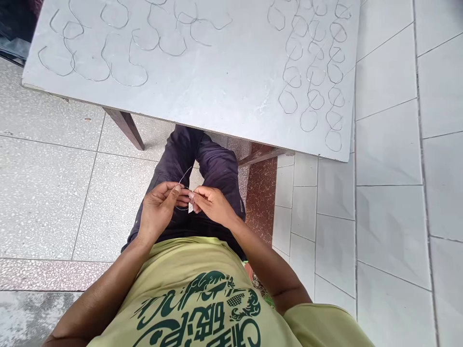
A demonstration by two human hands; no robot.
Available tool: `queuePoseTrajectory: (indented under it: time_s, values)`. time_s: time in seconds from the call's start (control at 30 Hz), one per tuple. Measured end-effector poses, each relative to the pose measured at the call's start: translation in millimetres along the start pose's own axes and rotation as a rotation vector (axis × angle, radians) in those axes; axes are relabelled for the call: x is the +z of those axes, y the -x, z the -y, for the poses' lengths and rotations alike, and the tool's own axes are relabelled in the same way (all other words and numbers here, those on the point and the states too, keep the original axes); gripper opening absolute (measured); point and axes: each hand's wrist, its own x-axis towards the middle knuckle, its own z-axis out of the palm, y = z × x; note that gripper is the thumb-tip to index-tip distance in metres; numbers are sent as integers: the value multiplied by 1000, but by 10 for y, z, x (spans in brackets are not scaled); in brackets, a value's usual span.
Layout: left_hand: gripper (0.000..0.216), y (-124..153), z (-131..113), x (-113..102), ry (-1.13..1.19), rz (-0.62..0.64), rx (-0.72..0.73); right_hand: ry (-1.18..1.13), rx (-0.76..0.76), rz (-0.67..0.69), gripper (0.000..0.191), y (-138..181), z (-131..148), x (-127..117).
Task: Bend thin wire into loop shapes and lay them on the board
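My left hand (159, 205) and my right hand (211, 202) meet in front of my lap, fingertips pinched together on a thin piece of wire (185, 177). The wire curves up from the pinch and loops below it between the two hands. Both hands are closed on it, over my dark trousers (217, 166). Ahead of me stands a grey table (217, 82).
On the table lie several bent wire shapes: wide curves (123, 77) at the left, small rings in chains (314, 77) at the right. The table's brown leg (126, 127) stands on speckled floor tiles. White wall tiles (390, 193) run along the right.
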Motion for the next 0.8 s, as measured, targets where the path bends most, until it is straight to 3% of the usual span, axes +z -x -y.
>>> queuePoseTrajectory:
  time_s: [0.17,0.33,0.57,0.8]
  values:
    - [46,-30,-8,-76,61,-8,-24,150,-94,-81,39,-44,22,-42]
    - [47,-57,-8,-136,110,6,-76,172,-107,-53,40,-54,-10,-95]
    - [36,-155,21,-179,-24,6,-43,264,-170,-18,41,-39,2,-98]
    - [35,-161,-77,-240,197,130,-253,405,-361,-41,40,-48,-1,-162]
